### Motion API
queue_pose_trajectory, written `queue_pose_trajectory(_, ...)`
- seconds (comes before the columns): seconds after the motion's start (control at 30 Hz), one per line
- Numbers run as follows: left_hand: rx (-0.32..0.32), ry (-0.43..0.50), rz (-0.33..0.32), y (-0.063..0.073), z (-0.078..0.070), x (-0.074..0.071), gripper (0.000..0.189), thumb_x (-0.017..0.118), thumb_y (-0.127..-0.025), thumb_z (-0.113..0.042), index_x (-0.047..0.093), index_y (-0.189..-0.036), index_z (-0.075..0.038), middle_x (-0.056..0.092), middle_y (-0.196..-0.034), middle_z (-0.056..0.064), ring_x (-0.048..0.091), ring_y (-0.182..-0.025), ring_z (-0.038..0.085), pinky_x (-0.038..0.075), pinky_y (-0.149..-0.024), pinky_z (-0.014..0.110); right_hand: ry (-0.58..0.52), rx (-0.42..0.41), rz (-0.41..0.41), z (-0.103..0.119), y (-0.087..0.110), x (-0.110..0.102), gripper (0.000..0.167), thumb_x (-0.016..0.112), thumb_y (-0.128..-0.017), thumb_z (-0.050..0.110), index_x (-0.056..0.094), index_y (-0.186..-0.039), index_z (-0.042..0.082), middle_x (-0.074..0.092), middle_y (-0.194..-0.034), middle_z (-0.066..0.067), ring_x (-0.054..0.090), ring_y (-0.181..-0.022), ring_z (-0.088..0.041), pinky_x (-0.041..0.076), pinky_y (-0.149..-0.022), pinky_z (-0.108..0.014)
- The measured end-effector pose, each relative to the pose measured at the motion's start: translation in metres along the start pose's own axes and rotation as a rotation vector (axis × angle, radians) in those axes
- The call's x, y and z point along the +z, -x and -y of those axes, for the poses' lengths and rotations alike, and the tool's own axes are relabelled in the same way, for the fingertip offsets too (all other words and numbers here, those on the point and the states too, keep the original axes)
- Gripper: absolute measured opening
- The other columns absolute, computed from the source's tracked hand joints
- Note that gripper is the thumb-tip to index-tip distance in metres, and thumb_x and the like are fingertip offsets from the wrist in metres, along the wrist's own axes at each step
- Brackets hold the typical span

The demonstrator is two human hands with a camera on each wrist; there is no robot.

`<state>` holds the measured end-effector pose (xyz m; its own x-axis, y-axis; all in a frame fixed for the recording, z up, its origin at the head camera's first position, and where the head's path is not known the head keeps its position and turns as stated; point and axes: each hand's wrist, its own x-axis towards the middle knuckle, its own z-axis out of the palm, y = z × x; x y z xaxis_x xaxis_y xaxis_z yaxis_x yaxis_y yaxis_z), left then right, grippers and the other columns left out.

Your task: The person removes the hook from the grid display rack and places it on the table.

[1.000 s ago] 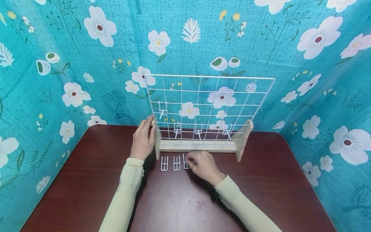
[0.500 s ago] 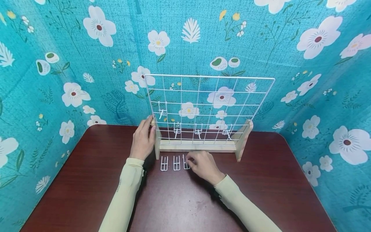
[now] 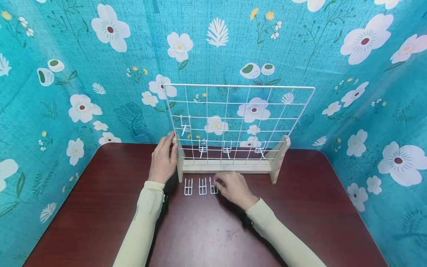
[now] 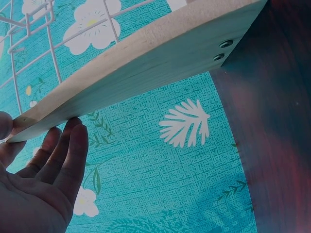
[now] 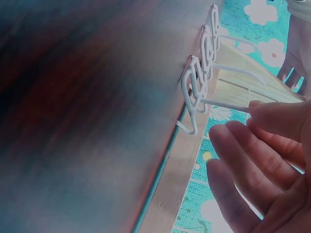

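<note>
A white wire grid rack point(image 3: 238, 86) stands upright between wooden sides on the table. My left hand point(image 3: 162, 160) grips the top of its left wooden side panel point(image 4: 146, 58), thumb on one face and fingers on the other. Low on the table in front lie white wire hooks: a left one point(image 3: 188, 187), a middle one point(image 3: 202, 187) and a right one point(image 3: 214, 187). With thumb and index finger, my right hand point(image 3: 236, 188) pinches the prong of the right hook point(image 5: 223, 104), which still rests on the table. Its other fingers are loosely bent.
Several similar hooks hang on the grid, one higher at the left point(image 3: 185, 128) and others in a lower row, such as the middle hook point(image 3: 227, 149). A wooden base bar point(image 3: 227, 168) joins the sides. A flowered turquoise cloth point(image 3: 133, 55) surrounds the dark red table point(image 3: 110, 207).
The head view has shifted slightly, so the scene sits a little higher and further left. Both hands and the hooks keep their places.
</note>
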<state>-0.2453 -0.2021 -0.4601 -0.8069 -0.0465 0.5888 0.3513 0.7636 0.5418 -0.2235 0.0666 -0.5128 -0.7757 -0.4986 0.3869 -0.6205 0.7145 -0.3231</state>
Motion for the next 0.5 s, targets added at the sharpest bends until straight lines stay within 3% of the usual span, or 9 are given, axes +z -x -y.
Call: queue_pose_trajectory(0.5, -0.005, -0.002, -0.001, -0.0004, 0.0001, 0.0000, 0.046, 0.049, -0.111, -0.027, 0.051, -0.154, -0.011, 0.065, -0.123, 0.017, 0.066, -0.098, 0.035, 0.057, -0.088, 0.055, 0.008, 0.016, 0.010, -0.0024, -0.0015, 0.0020, 0.005, 0.081, -0.090, 0.018, 0.082, -0.095, 0.016, 0.079, -0.083, 0.006, 0.060, -0.062, -0.002, 0.046, -0.054, -0.024)
